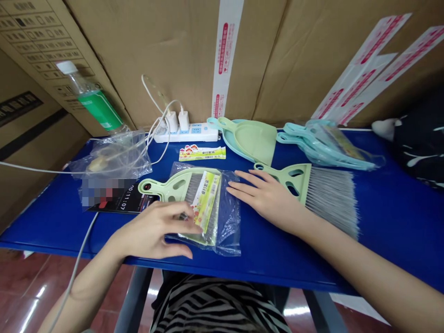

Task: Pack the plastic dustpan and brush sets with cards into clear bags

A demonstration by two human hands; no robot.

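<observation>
On the blue table lies a green dustpan and brush set in a clear plastic bag, a yellow-green label lying at an angle over its bristles. My left hand is over the bag's lower left part, thumb and fingers apart, fingertips near the label. Stretched out flat, my right hand has its fingertips at the bag's right edge. Just beyond that hand is a loose green brush with grey bristles, partly hidden by the wrist and forearm.
Behind are stacked dustpans, loose labels and a white power strip. Bagged blue sets lie back right. At left are a bottle, a crumpled plastic bag, a phone and cables. Cardboard boxes stand behind.
</observation>
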